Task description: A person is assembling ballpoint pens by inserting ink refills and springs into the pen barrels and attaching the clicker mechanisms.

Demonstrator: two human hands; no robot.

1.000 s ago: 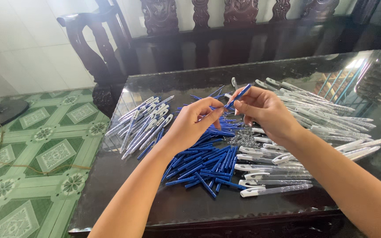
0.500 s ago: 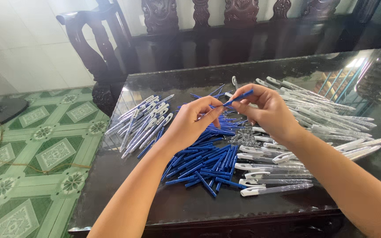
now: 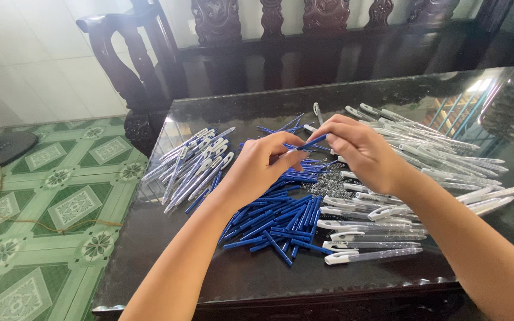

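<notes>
A blue pen refill [image 3: 310, 142] is pinched between both hands above the middle of the tabletop [image 3: 209, 273], held nearly level with a slight upward tilt toward the right. The fingers [image 3: 287, 156] of the left hand [image 3: 263, 163] are closed on its left end, thumb against forefinger; the fingers [image 3: 335, 135] of the right hand [image 3: 361, 148] are closed on its right end, the other fingertips curled in close. The two hands almost touch over the work.

Directly below them lies a heap of blue refills [image 3: 281, 223], fanned out toward the near edge of the tabletop. Just right of that heap, under the right hand, sits a small tangle of metal springs [image 3: 327, 185]. Beside and in front of the springs lie clear pen barrels with white clips [image 3: 364, 229], in a loose row with the nearest one close to the front edge. A larger spread of clear barrels [image 3: 429, 142] runs away to the right behind the right forearm.

To the left of the left hand, a bundle of assembled pens [image 3: 194, 166] lies slanted on the dark glossy surface. Beyond the tabletop stands a dark carved wooden bench [image 3: 269, 30], and on the left the floor [image 3: 43, 208] has green patterned tiles.
</notes>
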